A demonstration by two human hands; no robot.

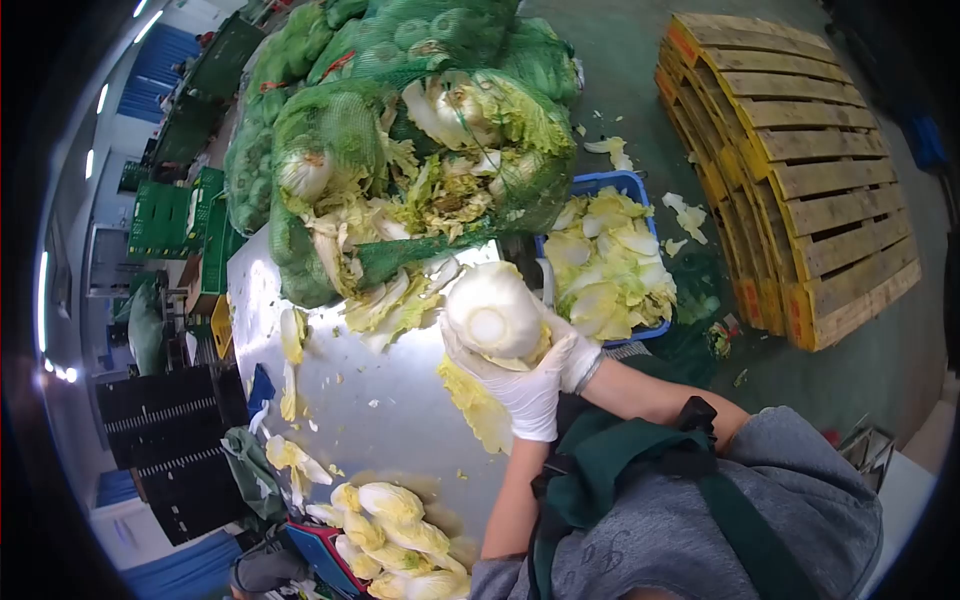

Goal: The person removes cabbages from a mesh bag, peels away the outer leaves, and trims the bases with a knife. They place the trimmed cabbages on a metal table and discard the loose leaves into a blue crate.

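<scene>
A Chinese cabbage [495,312] is held above the metal table with its round white cut base turned up toward me. My left hand [520,390], in a white glove, is closed around its near side. My right hand [577,352], also gloved, presses against its right side, with its fingers partly hidden behind the cabbage. A loose yellow outer leaf [475,400] hangs or lies just below it. Beyond, an opened green net bag [330,130] spills cabbages and torn leaves onto the table.
The metal table [350,400] carries leaf scraps and a pile of trimmed cabbages [395,535] at its near end. A blue crate [640,185] full of leaves stands to the right. Stacked wooden pallets [820,180] are farther right. Green crates [160,218] stand at left.
</scene>
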